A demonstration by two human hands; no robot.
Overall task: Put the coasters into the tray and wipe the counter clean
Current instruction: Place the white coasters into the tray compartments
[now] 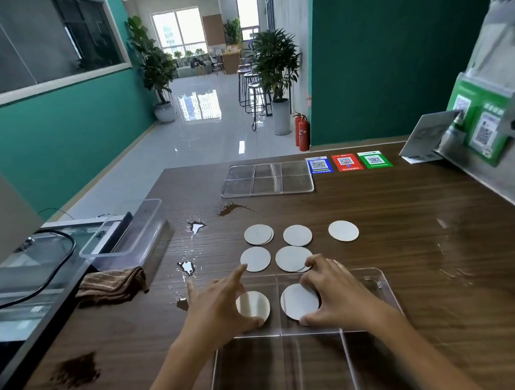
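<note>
Reaching in: both hands are down at the clear divided tray (pixel 386 292) by the near edge of the worktop (pixel 433 229), each on a white coaster.
Left hand: the left hand (pixel 218 308) has fingers spread loose, thumb and fingertips resting on the rim of the coaster in the tray's far-left compartment (pixel 255 305). Touching it, not really clamped.
Right hand: the right hand (pixel 337 295) is curled round the coaster in the far-middle compartment (pixel 299 300), thumb at its near rim, fingers over the far side, so a light grip on it.
Loose coasters: five spots still out on the worktop just past the tray: two in the closer row (pixel 255 259) (pixel 291 258), three in the farther row (pixel 258 234) (pixel 297 235) (pixel 343 230). Two of those look like doubled-up stacks, hard to be sure.
Spills: dark brown splash (pixel 233 209) farther in, shiny wet puddles (pixel 188 267) left of the coasters, and a brown powdery smear (pixel 75 373) near the near-left corner.
Cloth: brown striped rag (pixel 112 283) bunched at the left edge, untouched.
Other stuff: second clear tray (pixel 267 178) toward the far edge, with blue, red and green QR cards (pixel 347 162) beside it; clear tub (pixel 125 230) hanging at the left edge.
</note>
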